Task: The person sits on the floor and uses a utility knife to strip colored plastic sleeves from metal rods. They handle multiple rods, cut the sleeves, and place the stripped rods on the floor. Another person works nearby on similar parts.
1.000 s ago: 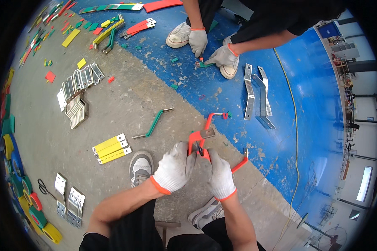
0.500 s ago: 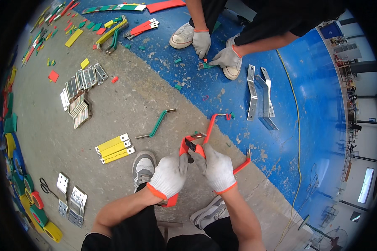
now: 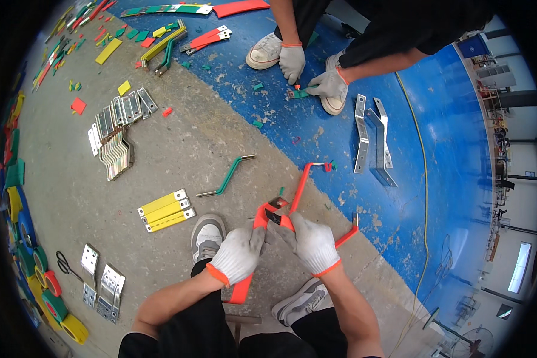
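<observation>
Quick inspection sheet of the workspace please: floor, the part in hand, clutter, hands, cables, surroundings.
Surface: bare grey concrete floor, with a scuffed blue painted zone to the right.
Job's things: orange-sleeved metal bar, bent, held in both hands; another orange bar lies just beyond.
Clutter: green-sleeved bar, yellow bars, stack of bare metal plates, grey brackets, scissors, tape rolls.
Hands: left hand and right hand, both in white gloves, gripping the bar.
Cables: yellow cable across the blue zone.
Surroundings: a co-worker's gloved hands at work at the top; standing fan.
</observation>
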The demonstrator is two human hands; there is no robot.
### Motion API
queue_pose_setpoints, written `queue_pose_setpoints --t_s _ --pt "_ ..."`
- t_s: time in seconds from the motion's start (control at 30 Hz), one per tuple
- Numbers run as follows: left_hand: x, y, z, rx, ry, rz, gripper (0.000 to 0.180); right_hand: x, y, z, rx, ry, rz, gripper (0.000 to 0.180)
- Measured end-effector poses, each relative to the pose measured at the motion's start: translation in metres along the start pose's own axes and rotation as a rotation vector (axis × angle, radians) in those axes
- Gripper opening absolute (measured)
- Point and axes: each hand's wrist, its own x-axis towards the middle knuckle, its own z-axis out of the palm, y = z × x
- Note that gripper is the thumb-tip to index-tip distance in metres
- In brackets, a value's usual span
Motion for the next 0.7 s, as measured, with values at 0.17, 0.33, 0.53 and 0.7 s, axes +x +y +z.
queue_pose_setpoints --t_s 0.17,0.33,0.53,0.7 --pt "0.011 -0.007 -0.033 0.112 0.113 0.027 0.031 -0.029 0.079 0.02 -0.116 -0.087 0.287 0.03" --pt "-0.012 -0.02 -0.015 -0.259 -0.166 -0.154 0.046 -0.021 0.038 -0.005 0.053 -0.015 0.102 0.033" --pt "-0.001 -0.024 -0.035 -0.399 -0.283 -0.176 0.046 -0.007 -0.003 -0.041 0.096 -0.027 -0.088 0.034" --pt "0.018 -0.012 -0.06 -1.224 -0.431 -0.83 0.027 -0.001 0.002 -0.042 0.024 -0.001 -0.114 0.035"
